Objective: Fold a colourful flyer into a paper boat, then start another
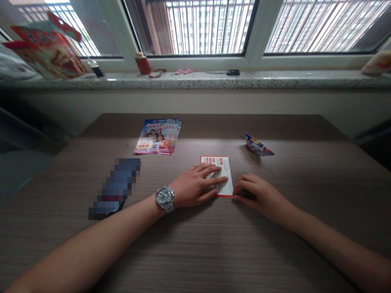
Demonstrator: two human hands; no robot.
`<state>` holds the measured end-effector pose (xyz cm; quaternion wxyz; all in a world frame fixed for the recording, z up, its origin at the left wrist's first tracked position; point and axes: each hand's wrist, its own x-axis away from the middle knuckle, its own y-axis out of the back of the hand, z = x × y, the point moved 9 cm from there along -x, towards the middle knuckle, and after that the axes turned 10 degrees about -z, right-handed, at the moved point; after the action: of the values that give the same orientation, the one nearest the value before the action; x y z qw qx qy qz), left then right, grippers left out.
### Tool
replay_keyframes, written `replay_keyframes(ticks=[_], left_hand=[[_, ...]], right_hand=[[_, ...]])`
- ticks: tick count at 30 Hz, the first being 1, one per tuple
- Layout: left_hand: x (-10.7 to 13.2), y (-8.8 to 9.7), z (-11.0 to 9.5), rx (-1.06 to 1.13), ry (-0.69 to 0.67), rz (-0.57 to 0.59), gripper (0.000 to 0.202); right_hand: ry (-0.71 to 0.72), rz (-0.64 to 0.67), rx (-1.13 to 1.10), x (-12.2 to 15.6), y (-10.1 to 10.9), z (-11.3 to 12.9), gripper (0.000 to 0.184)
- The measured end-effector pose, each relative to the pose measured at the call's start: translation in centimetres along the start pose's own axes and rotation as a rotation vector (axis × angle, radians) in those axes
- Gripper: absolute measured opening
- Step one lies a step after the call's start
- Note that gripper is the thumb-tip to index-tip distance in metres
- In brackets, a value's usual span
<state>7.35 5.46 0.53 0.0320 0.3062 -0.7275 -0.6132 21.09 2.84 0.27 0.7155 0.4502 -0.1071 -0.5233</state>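
Observation:
A small folded white leaflet with red print [225, 166] lies on the brown wooden table [195, 244]. My left hand [195, 185], with a metal watch on its wrist, lies flat on the leaflet, fingers stretched out and pressing it down. My right hand [256, 193] rests at the leaflet's lower right corner, its fingers curled and pinched against the paper's edge.
A stack of colourful flyers [159, 136] lies further back on the left. A folded paper boat [258, 145] sits at the back right. A blurred dark object [117, 187] lies left of my left arm. The stone windowsill [195, 79] holds scissors, a red cup and printed bags.

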Motion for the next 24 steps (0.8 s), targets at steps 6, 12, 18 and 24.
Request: replay_keyframes(ticks=[6,12,18,24], left_hand=[[0.0,-0.1,0.0,-0.010,0.000,0.007,0.046],[0.0,0.0,0.0,-0.002,0.001,-0.001,0.045],[0.1,-0.1,0.0,-0.010,-0.005,-0.002,0.045],[0.1,-0.2,0.1,-0.019,0.005,0.013,0.046]], right_hand=[[-0.049,0.013,-0.044,-0.3,0.2,-0.8,0.005],[-0.041,-0.062,0.013,-1.2,0.5,-1.0,0.005],[-0.033,-0.099,0.055,-2.2,0.5,-1.4,0.005],[-0.046,-0.108,0.086,-3.3,0.6,-2.2,0.006]])
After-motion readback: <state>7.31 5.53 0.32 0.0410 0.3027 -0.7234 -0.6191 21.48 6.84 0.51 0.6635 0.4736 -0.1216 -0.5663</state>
